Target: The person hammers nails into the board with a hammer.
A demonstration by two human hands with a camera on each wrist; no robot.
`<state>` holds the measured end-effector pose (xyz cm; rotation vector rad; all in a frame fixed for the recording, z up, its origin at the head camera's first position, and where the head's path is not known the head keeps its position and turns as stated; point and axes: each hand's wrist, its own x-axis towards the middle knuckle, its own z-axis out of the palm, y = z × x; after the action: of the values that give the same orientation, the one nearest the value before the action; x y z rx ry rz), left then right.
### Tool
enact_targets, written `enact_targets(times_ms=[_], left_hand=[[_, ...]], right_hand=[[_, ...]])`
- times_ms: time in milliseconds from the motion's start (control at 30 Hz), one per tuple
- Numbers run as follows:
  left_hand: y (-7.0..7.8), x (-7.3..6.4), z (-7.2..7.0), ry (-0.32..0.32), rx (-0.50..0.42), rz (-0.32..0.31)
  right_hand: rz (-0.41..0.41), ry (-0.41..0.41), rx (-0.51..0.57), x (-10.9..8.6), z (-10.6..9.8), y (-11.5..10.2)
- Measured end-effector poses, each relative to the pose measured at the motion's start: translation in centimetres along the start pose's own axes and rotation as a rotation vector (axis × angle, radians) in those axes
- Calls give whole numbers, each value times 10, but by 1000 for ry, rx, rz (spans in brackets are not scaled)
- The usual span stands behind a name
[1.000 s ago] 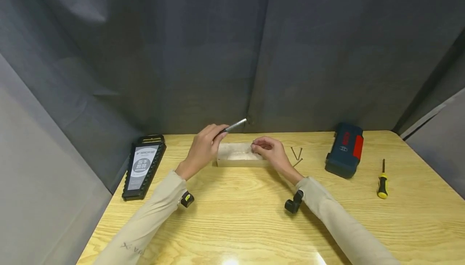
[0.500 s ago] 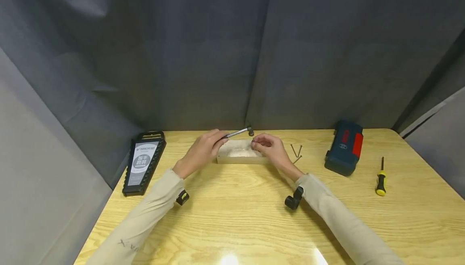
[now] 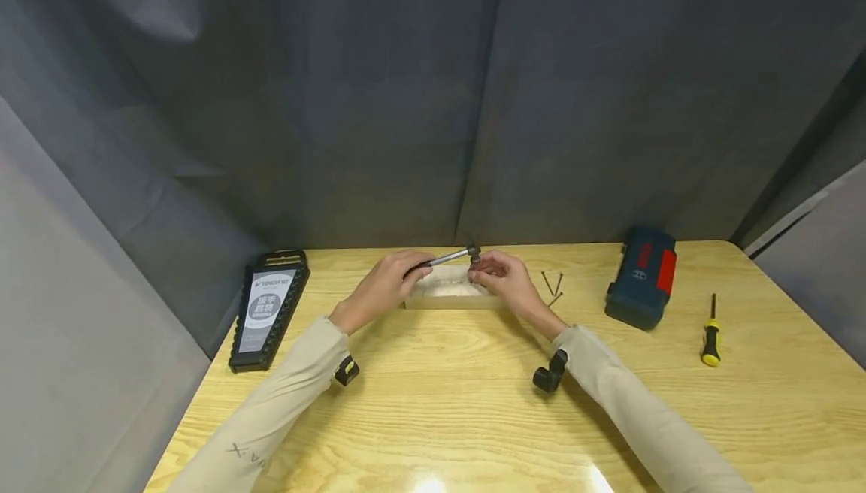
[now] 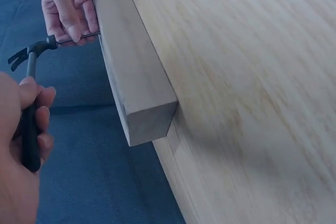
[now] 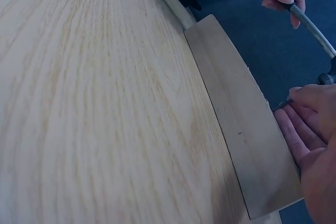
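My left hand (image 3: 387, 287) grips the black handle of a small claw hammer (image 4: 32, 72), its metal shaft pointing right. The hammer's striking face is right at the head of a nail (image 4: 79, 37). My right hand (image 3: 502, 280) pinches that nail between thumb and fingers, its tip at the top face of a pale wooden block (image 3: 446, 300). The block lies lengthwise near the table's back edge, and in the right wrist view the block (image 5: 236, 114) shows its long side with the right hand (image 5: 315, 124) beside it.
Several loose nails (image 3: 549, 284) lie right of the block. Further right are a dark blue and red Bosch case (image 3: 639, 279) and a yellow-black screwdriver (image 3: 711, 339). A black wrench-set holder (image 3: 267, 313) stands at the left. A dark curtain (image 3: 379, 102) hangs behind the table.
The left hand has lowered the hammer, its head coming down and right onto the nail. The right hand keeps pinching the nail in place at the block.
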<state>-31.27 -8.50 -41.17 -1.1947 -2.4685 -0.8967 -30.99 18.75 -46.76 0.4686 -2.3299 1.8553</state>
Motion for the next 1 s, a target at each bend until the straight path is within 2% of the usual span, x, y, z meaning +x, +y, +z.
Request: enact_targets(times_ms=[100,200,333,400,433,500,567,633,700,833,1000], left_hand=[[2,1,-1,21,18,10],[4,5,-5,111,16,49],[5,11,-7,303,-110,33],[5,10,-4,343,-181,-2],[5,8,-2,330,-188,-16],[4,1,3,240,-161,-31],[5,-6,7,124,-95,-22],[7,-11,8,50,-28,5],[9,-11,8,52,5,17],[9,-6,4,125,56,45],[7,-3,-1,102,96,70]], right_hand=[[-2,-2,-5,-1,0,-1],[-4,2,-7,-2,1,-2],[11,7,14,-1,1,-2],[17,10,29,-1,1,-1],[15,10,31,-1,1,0],[21,4,29,-2,2,1],[27,-6,17,-3,2,1],[34,-13,7,-4,2,1],[34,-16,-3,-4,2,0],[23,-13,-7,-2,3,-1],[19,-15,1,-1,1,-1]])
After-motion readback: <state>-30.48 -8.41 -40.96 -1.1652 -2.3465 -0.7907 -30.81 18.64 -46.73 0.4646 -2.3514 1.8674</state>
